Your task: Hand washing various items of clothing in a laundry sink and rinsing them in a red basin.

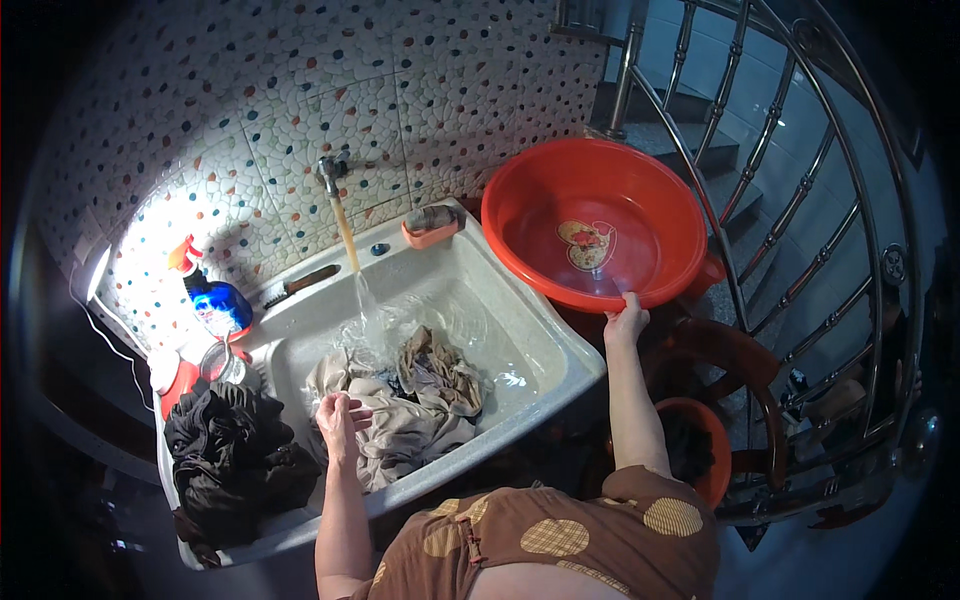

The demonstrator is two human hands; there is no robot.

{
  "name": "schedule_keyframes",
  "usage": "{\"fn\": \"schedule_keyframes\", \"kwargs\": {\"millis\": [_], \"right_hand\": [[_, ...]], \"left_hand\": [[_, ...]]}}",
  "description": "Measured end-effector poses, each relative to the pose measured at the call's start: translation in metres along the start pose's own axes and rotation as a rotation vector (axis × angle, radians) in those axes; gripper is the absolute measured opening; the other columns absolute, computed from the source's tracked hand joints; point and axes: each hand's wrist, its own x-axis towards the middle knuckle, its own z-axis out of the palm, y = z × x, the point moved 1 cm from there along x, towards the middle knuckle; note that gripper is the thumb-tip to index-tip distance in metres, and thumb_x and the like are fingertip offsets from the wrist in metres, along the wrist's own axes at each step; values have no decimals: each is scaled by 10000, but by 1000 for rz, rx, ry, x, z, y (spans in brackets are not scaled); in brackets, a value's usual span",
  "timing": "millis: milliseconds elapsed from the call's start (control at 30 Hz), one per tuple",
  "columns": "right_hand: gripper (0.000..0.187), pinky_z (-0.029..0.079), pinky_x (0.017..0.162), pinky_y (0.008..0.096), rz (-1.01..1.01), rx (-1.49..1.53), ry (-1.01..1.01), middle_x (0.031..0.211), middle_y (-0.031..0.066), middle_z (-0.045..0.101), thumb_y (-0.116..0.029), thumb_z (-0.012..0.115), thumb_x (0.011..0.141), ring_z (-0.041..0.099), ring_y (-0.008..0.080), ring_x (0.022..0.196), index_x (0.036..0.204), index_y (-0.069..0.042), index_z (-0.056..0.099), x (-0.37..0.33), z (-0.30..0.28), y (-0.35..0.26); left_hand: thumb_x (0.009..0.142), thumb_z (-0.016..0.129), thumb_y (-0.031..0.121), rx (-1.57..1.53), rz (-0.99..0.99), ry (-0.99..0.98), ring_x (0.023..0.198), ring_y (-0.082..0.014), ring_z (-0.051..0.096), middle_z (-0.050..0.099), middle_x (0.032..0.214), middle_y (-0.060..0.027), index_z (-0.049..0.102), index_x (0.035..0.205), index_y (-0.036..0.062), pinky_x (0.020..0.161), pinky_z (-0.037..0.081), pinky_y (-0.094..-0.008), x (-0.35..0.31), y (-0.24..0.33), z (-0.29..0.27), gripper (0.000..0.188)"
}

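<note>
Two hands were seen at work over a white sink (pixel 560 350). At the far left, a blue spray bottle (pixel 218 305) stood on the sink's ledge against the pebble-patterned wall, with a red container (pixel 172 382) just nearer. A heap of dark clothes (pixel 232 458) was piled on the near left of the ledge. The left hand (pixel 338 420) was held over the basin, its fingers curled onto the wet beige clothes (pixel 415 405) that lay in the water; whether cloth was truly pinched could not be told. Water was being poured from the tap (pixel 330 172) above into the basin. A brush (pixel 300 283) and a soap dish (pixel 430 228) were set on the far ledge. To the right, a red basin (pixel 560 190) was tilted above the sink's far right corner, its near rim gripped by the right hand (pixel 626 318). A steel stair railing (pixel 800 200) was curved along the right side.
</note>
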Motion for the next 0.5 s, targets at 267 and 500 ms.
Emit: {"fn": "schedule_keyframes", "kwargs": {"millis": [267,500], "right_hand": [[207,525,496,295,-52,-12,5,842,76,567,-46,547,712,610,190,660,911,3,522,20,-10,2],[147,519,525,308,-41,22,-44,818,69,562,-30,539,723,604,185,659,866,3,531,3,-5,0]], "left_hand": [[864,495,206,24,-15,-22,552,-241,628,573,778,-147,492,937,-17,450,526,-321,1,-4,4,235],[873,505,234,38,-11,-5,514,-214,611,576,757,-125,492,951,-4,441,510,-300,-1,-2,1,251]]}}
